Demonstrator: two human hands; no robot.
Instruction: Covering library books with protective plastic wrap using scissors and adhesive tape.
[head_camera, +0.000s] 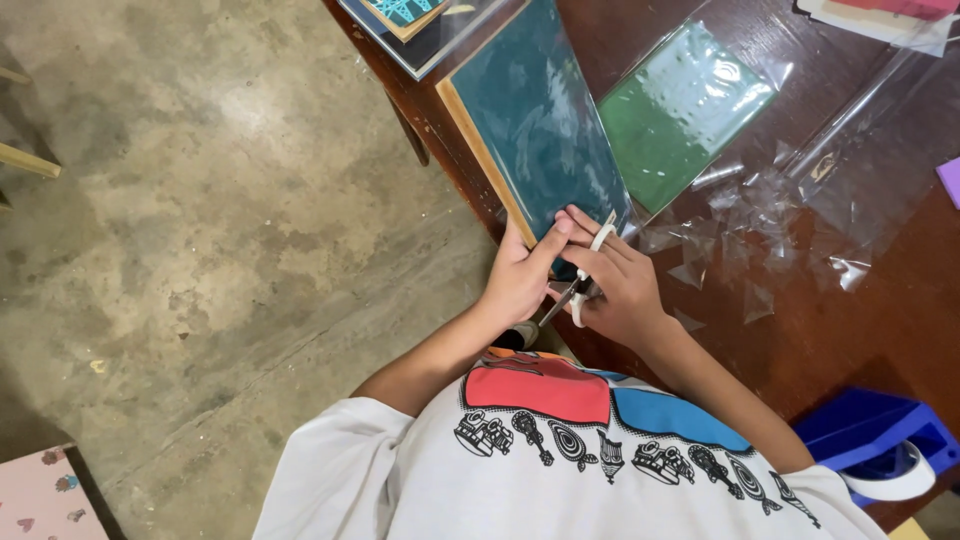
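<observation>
A dark teal board with a pale wooden edge (530, 120), wrapped in clear plastic, lies at the edge of a dark brown wooden table (900, 320). My left hand (520, 275) presses on the board's near corner, thumb on top. My right hand (620, 285) holds white-handled scissors (585, 285) at that same corner, fingers through the handles. The blades are mostly hidden between my hands.
A green wrapped board (680, 110) lies right of the teal one. Several clear plastic scraps (760, 240) litter the table. A blue tape dispenser with a white roll (885, 450) sits at the lower right. More wrapped boards (420, 30) lie further back. Concrete floor (200, 250) to the left.
</observation>
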